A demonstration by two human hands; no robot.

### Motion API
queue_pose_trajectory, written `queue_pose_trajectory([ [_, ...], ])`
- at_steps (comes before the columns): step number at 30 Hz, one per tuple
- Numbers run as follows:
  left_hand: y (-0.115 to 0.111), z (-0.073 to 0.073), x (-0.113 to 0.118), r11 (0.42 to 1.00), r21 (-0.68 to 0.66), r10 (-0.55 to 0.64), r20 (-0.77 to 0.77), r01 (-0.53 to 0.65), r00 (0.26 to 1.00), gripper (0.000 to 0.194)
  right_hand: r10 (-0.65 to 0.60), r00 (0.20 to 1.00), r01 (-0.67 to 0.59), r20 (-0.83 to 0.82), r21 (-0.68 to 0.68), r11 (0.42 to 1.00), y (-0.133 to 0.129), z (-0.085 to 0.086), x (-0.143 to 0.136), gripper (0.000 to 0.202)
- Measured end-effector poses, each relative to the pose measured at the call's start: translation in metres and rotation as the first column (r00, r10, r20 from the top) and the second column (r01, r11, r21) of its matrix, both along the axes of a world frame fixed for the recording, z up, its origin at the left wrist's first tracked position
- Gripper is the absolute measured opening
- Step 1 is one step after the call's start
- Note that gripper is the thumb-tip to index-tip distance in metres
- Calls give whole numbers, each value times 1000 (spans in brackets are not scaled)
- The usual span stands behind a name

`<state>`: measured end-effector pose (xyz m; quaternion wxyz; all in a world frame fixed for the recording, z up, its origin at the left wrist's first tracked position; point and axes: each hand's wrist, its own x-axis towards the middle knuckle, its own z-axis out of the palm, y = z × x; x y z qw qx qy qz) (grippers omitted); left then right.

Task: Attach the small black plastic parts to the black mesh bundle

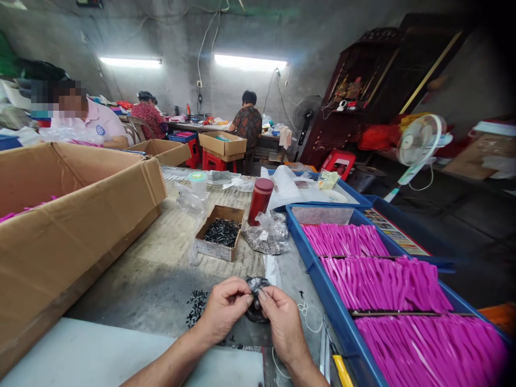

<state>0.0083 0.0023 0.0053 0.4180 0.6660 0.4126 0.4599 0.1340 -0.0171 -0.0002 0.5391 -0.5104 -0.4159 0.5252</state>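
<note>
Near the table's front, my left hand [226, 307] and my right hand [282, 318] meet with thumbs and fingers pinched together. Whatever lies between the fingertips is too small and covered to make out. Just behind and below them is a round, shiny black thing [258, 317], partly hidden by the fingers. Left of my left hand lies a loose pile of small black pins or rivets [196, 307]. An open cardboard box [216, 250] beyond the hands holds many similar black pieces. Beside it rests a clear plastic bag [268, 236] of small metallic parts.
A large carton [76, 236] borders the left side. On the right, a blue tray [308, 250] holds rows of magenta strips [387, 282]. A red canister [260, 200] stands behind the bag. A yellow-handled tool [342, 371] lies front right. Several people sit farther back.
</note>
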Motion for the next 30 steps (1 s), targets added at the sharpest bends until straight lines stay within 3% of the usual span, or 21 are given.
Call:
queue_pose_trajectory([
  [11, -2, 1, 1, 998, 65, 24, -87, -19, 996, 15, 11, 1000, -11, -9, 9, 1000, 1, 0, -1, 30],
  [30, -1, -4, 1, 992, 97, 85, -92, -76, 992, 12, 28, 1000, -28, 9, 15, 1000, 1, -4, -1, 31],
])
